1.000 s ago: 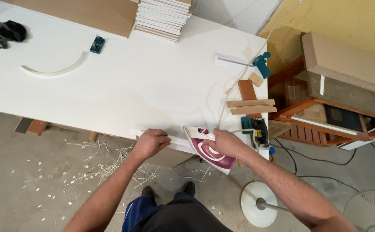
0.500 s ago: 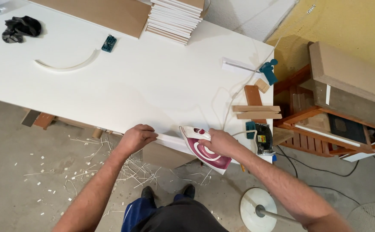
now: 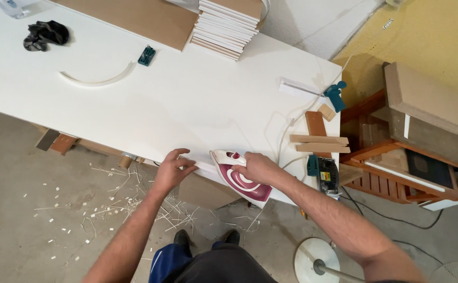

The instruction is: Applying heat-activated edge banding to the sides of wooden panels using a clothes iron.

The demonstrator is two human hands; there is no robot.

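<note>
a white and magenta clothes iron (image 3: 239, 175) is gripped by the right hand (image 3: 257, 167) at the near edge of a white panel (image 3: 187, 99), apparently against the edge strip. the left hand (image 3: 174, 169) is pressed on that edge just beside the iron. a stack of white boards (image 3: 228, 25) and a curved white strip (image 3: 99, 77) are seen farther back.

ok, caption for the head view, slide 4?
Right hand holds a clothes iron at the white panel's near edge; left hand rests on that edge beside it.
</note>
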